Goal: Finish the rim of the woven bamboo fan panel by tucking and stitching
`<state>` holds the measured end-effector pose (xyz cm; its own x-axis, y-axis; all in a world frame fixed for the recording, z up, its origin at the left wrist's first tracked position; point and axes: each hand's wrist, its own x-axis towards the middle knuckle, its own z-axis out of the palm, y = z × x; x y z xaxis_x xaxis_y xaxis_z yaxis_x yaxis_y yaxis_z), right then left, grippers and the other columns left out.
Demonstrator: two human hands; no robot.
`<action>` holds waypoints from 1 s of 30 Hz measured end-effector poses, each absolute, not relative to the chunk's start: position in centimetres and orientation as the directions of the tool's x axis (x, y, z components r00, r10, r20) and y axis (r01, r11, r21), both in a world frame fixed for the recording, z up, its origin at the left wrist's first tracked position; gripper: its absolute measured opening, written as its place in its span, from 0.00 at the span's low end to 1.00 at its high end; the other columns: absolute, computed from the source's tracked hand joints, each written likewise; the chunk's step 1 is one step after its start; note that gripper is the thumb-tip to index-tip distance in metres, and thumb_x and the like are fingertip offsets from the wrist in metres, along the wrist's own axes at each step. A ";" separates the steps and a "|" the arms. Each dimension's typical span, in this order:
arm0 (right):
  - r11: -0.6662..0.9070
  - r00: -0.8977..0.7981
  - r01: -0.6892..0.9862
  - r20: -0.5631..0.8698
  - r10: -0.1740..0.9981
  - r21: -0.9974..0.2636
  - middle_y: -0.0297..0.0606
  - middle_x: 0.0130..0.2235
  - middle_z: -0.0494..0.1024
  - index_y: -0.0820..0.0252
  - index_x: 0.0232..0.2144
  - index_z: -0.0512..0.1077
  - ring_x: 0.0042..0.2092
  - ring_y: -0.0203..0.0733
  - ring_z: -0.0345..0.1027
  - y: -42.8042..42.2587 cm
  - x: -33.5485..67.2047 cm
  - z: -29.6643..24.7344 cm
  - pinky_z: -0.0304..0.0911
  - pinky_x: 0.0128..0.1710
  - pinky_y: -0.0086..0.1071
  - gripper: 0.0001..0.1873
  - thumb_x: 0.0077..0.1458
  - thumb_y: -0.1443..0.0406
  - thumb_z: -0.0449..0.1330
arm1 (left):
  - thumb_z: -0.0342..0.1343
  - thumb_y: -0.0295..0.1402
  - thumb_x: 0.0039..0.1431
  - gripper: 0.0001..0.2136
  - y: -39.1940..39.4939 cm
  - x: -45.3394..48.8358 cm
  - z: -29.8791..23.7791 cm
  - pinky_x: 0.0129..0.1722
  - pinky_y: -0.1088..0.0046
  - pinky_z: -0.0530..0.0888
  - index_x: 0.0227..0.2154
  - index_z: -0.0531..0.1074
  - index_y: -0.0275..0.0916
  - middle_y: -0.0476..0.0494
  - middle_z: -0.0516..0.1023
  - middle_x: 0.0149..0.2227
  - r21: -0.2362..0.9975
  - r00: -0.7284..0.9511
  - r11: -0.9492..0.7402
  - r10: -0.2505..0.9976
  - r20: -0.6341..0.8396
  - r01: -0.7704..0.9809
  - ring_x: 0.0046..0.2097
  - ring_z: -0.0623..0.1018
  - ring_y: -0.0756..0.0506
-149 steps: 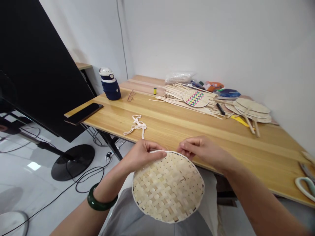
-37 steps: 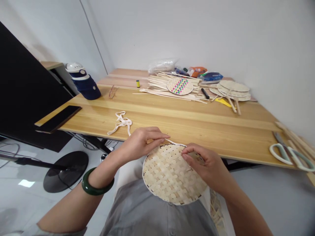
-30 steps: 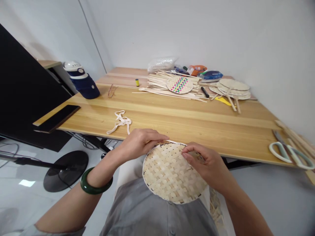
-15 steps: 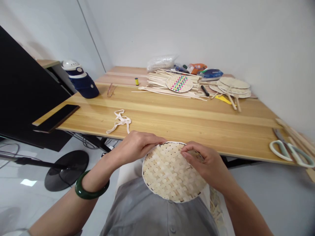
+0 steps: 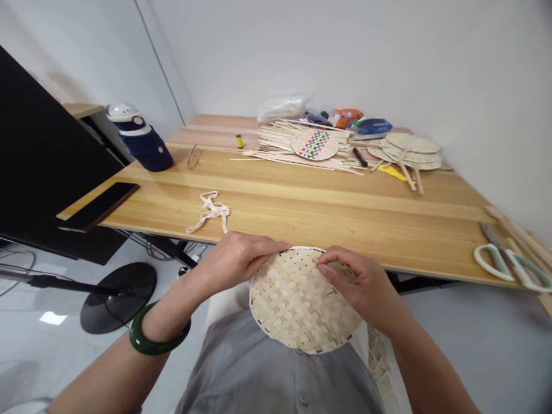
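A round woven fan panel of pale strips, edged in white tape, rests tilted against my lap at the table's front edge. My left hand is closed on its upper left rim, thumb and fingers pinching the edge. On the upper right of the weave, my right hand is closed, thumb and index fingertips pinched together at the surface. Whatever lies between those fingertips is too small to name. A loose length of white tape lies crumpled on the table beyond my left hand.
Scissors and wooden sticks lie at the right edge. Farther back are a pile of pale strips, a fan panel with coloured weave, stacked fans, a yellow thread spool, a blue bottle and a phone.
The view has shifted very slightly. Both hands and the woven panel hold almost the same positions.
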<state>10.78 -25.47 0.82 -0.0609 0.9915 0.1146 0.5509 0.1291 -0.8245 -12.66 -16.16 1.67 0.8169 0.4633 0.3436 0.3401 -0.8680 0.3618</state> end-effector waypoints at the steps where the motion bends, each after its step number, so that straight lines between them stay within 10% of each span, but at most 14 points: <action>1: 0.137 -0.063 0.552 0.122 0.990 -0.823 0.33 0.35 0.78 0.55 0.32 0.71 0.39 0.39 0.70 -25.4 10.7 0.8 0.63 0.40 0.30 0.06 0.59 0.63 0.56 | 0.49 0.29 0.65 0.13 -16.2 -12.7 1.4 0.34 0.76 0.76 0.50 0.73 0.39 0.43 0.83 0.43 0.334 0.816 -0.882 0.447 0.366 0.333 0.39 0.83 0.47; 8: 0.097 -0.026 0.547 0.099 0.995 -0.832 0.33 0.35 0.77 0.55 0.31 0.71 0.38 0.39 0.70 -25.3 10.3 0.4 0.62 0.34 0.29 0.06 0.58 0.63 0.56 | 0.49 0.23 0.64 0.15 -16.7 -12.7 -1.2 0.39 0.69 0.79 0.52 0.68 0.37 0.39 0.81 0.45 0.026 0.779 -0.944 0.285 0.558 0.328 0.42 0.82 0.45; 19: 0.151 -0.034 0.551 0.159 0.987 -0.821 0.34 0.34 0.78 0.56 0.31 0.71 0.37 0.40 0.71 -25.3 9.9 0.4 0.63 0.38 0.31 0.06 0.58 0.64 0.55 | 0.48 0.25 0.64 0.12 -17.2 -12.2 -1.5 0.34 0.76 0.78 0.46 0.73 0.38 0.42 0.83 0.40 0.249 0.677 -0.881 0.470 0.567 0.403 0.39 0.83 0.47; 30: 0.111 -0.007 0.547 0.128 0.992 -0.830 0.32 0.34 0.78 0.56 0.30 0.72 0.37 0.39 0.70 -25.1 9.9 0.1 0.63 0.37 0.29 0.05 0.57 0.64 0.57 | 0.48 0.21 0.62 0.16 -17.8 -12.6 -2.5 0.39 0.67 0.80 0.51 0.68 0.34 0.36 0.81 0.46 0.062 0.734 -0.906 0.378 0.563 0.419 0.45 0.81 0.43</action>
